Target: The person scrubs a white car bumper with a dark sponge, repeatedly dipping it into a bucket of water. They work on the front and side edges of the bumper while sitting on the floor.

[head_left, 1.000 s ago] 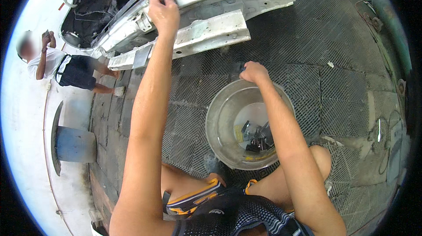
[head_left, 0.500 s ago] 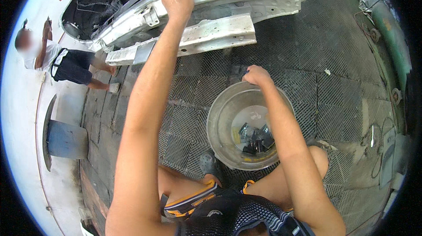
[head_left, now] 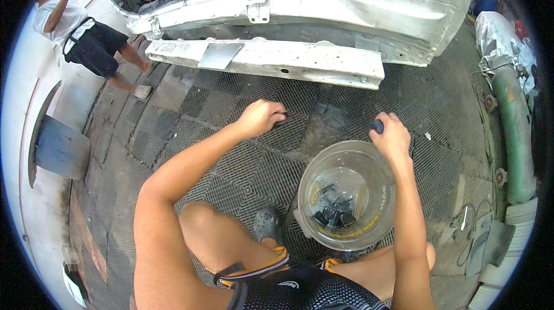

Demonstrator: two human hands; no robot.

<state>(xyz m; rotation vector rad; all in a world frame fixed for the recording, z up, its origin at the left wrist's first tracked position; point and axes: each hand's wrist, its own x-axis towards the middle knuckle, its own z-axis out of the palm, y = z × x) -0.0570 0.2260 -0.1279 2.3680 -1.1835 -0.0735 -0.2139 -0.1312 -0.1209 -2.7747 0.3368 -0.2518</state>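
Note:
My left hand point(head_left: 261, 119) is raised over the floor in front of the white car body point(head_left: 311, 7), fingers curled around a small black piece point(head_left: 280, 122) that is mostly hidden. Above the far right rim of a grey bucket point(head_left: 314, 170), my right hand point(head_left: 393, 138) closes on a dark blue, rounded block point(head_left: 378, 126). Shallow water and several black, blocky pieces point(head_left: 334, 210) lie at the bottom of the bucket, which stands before my knees.
A white metal beam point(head_left: 300, 62) lies in front of the car body, with a grey plate point(head_left: 220, 56) on it. Patterned tiles point(head_left: 231, 163) cover the floor. A person point(head_left: 86, 27) stands at far left, above a blue drum point(head_left: 63, 147). At right lies a green cylinder point(head_left: 515, 137).
My left hand has come off the white car body and down toward me. My right hand has lifted from the bucket's rim with the block. The view has shifted.

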